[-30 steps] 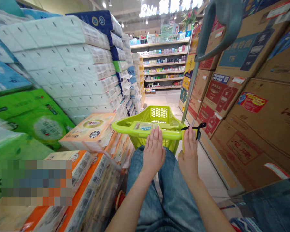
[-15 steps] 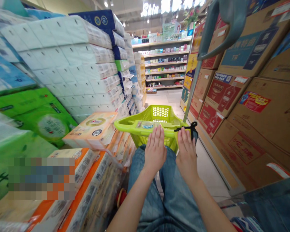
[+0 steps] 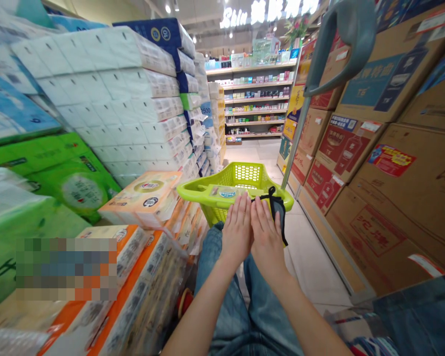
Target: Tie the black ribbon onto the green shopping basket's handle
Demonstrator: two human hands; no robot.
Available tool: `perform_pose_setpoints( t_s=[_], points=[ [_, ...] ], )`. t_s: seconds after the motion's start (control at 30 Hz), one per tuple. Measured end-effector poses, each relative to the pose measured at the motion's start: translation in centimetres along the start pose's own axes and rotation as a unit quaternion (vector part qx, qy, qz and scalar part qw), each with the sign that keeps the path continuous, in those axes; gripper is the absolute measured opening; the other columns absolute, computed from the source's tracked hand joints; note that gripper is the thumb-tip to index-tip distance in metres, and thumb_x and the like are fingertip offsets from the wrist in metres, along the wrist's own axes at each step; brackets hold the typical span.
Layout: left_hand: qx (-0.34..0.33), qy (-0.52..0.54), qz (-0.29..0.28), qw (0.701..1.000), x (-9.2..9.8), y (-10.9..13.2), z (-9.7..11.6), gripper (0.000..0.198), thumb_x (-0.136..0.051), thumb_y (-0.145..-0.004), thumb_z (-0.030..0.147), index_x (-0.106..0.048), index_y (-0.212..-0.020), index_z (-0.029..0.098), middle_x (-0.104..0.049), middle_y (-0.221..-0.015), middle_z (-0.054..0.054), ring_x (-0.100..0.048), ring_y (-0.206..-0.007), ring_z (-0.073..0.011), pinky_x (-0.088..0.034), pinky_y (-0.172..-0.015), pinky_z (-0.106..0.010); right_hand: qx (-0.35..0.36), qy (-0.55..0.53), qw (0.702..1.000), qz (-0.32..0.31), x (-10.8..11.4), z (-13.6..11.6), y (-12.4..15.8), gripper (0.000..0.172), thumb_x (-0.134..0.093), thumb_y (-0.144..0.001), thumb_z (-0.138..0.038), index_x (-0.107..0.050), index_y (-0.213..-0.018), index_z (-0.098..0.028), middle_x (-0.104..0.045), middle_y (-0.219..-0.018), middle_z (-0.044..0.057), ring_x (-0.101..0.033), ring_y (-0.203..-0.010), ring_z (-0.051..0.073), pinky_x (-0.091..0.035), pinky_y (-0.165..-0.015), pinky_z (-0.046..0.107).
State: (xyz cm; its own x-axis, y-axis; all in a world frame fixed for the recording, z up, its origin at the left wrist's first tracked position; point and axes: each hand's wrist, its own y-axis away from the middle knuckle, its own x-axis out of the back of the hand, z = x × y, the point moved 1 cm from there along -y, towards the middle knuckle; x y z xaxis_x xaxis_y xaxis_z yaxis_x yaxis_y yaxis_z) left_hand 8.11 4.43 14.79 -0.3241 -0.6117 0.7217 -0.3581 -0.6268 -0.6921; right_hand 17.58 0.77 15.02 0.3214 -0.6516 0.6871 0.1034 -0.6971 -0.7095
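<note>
My left hand [image 3: 237, 230] is stretched out with its fingers straight and side by side, the fingertips in front of the near rim of a lime-green plastic shopping basket [image 3: 195, 193]. Close against it on the right, my right hand [image 3: 266, 237] has its fingers over a small grey and yellow pouch-like thing [image 3: 279, 206] with black edging and a black cord. Much of that thing is hidden behind the fingers. A metal pole [image 3: 293, 148] rises at the basket's right side to a grey loop handle [image 3: 339, 81].
Packs of tissue stand stacked on the left, white ones [image 3: 107, 89] at the back and orange ones [image 3: 141, 195] close by. Cardboard cartons [image 3: 404, 183] line the right side. Stocked shelves [image 3: 257, 101] stand beyond the aisle floor [image 3: 254, 148].
My right hand has moved left, up against my left hand, and the pouch-like thing has moved with it. My left hand has stayed almost in place.
</note>
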Motion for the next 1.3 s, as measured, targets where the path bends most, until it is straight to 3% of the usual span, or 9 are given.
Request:
perform_pose_setpoints(
  t_s=[0.13,0.27,0.37,0.47,0.7,0.87,1.07,1.17,1.3],
  points=[
    [0.003,0.022,0.001,1.000,0.3,-0.1,0.2,0.077,-0.046,-0.085,0.012,-0.017,-0.157,0.007,-0.032,-0.161,-0.018,-0.022,-0.152,-0.0269,-0.032,-0.120,-0.047,0.000,0.002,1.000,0.000,0.7,2.3,0.4,0.081,-0.032,-0.088,-0.001,-0.003,-0.160,-0.022,-0.032,-0.162,0.010,-0.020,-0.153,0.020,-0.024,-0.123,0.053],
    [0.004,0.021,0.000,1.000,0.5,-0.2,0.4,0.079,-0.046,-0.085,0.013,-0.015,-0.157,0.006,-0.030,-0.162,-0.017,-0.021,-0.153,-0.0270,-0.030,-0.121,-0.046,-0.061,-0.031,0.997,0.029,1.7,5.6,0.5,0.086,-0.030,-0.082,0.004,-0.006,-0.160,-0.022,-0.026,-0.164,0.012,-0.016,-0.154,0.023,-0.025,-0.121,0.058],
    [0.004,0.018,-0.003,1.000,0.5,-0.2,0.4,0.078,-0.046,-0.085,0.013,-0.016,-0.156,0.005,-0.030,-0.162,-0.017,-0.020,-0.153,-0.0270,-0.029,-0.121,-0.045,-0.082,-0.057,0.994,0.046,2.0,6.6,0.1,0.091,-0.032,-0.076,0.005,-0.010,-0.160,-0.021,-0.025,-0.165,0.012,-0.017,-0.154,0.024,-0.026,-0.120,0.058],
    [0.003,0.018,-0.001,1.000,0.4,-0.1,0.3,0.079,-0.047,-0.084,0.012,-0.016,-0.156,0.005,-0.031,-0.162,-0.017,-0.021,-0.152,-0.0270,-0.031,-0.121,-0.046,-0.083,-0.029,0.995,0.042,1.6,5.3,-0.2,0.088,-0.033,-0.079,0.003,-0.010,-0.160,-0.021,-0.027,-0.164,0.012,-0.018,-0.153,0.025,-0.025,-0.120,0.059],
    [0.002,0.002,0.007,1.000,0.1,0.0,0.0,0.069,-0.040,-0.090,0.012,-0.022,-0.156,0.009,-0.035,-0.160,-0.017,-0.025,-0.151,-0.0259,-0.034,-0.119,-0.047,0.000,0.003,1.000,0.016,0.1,0.0,0.1,0.077,-0.034,-0.089,-0.003,-0.010,-0.160,-0.019,-0.039,-0.159,0.011,-0.028,-0.150,0.021,-0.020,-0.123,0.052],
    [0.002,0.008,0.001,1.000,0.2,-0.1,0.2,0.074,-0.046,-0.086,0.012,-0.020,-0.155,0.006,-0.032,-0.161,-0.017,-0.023,-0.152,-0.0271,-0.031,-0.120,-0.045,0.004,0.000,1.000,-0.002,0.8,2.5,0.5,0.081,-0.032,-0.087,0.000,-0.007,-0.160,-0.022,-0.033,-0.162,0.009,-0.019,-0.153,0.019,-0.020,-0.124,0.052],
    [0.008,0.009,-0.003,1.000,0.3,-0.1,0.5,0.076,-0.047,-0.086,0.014,-0.018,-0.156,0.005,-0.029,-0.162,-0.016,-0.021,-0.153,-0.0268,-0.028,-0.122,-0.045,-0.089,-0.057,0.993,0.049,1.7,6.7,0.0,0.088,-0.032,-0.078,0.004,-0.013,-0.160,-0.022,-0.027,-0.164,0.012,-0.017,-0.154,0.024,-0.025,-0.120,0.059],
    [0.011,0.010,0.001,1.000,0.1,-0.1,0.4,0.076,-0.046,-0.086,0.013,-0.017,-0.157,0.007,-0.030,-0.162,-0.016,-0.021,-0.152,-0.0268,-0.029,-0.121,-0.045,-0.106,-0.056,0.991,0.055,1.4,6.2,-0.2,0.088,-0.033,-0.078,0.003,-0.013,-0.160,-0.020,-0.026,-0.164,0.013,-0.017,-0.153,0.025,-0.024,-0.120,0.060],
    [0.010,-0.004,0.001,1.000,-0.1,-0.1,0.3,0.075,-0.045,-0.086,0.013,-0.019,-0.156,0.005,-0.032,-0.161,-0.017,-0.022,-0.152,-0.0270,-0.031,-0.120,-0.045,-0.074,-0.031,0.996,0.034,0.4,3.0,-0.3,0.081,-0.033,-0.085,0.000,-0.011,-0.160,-0.020,-0.028,-0.163,0.011,-0.016,-0.154,0.024,-0.019,-0.122,0.060]
  ],
)
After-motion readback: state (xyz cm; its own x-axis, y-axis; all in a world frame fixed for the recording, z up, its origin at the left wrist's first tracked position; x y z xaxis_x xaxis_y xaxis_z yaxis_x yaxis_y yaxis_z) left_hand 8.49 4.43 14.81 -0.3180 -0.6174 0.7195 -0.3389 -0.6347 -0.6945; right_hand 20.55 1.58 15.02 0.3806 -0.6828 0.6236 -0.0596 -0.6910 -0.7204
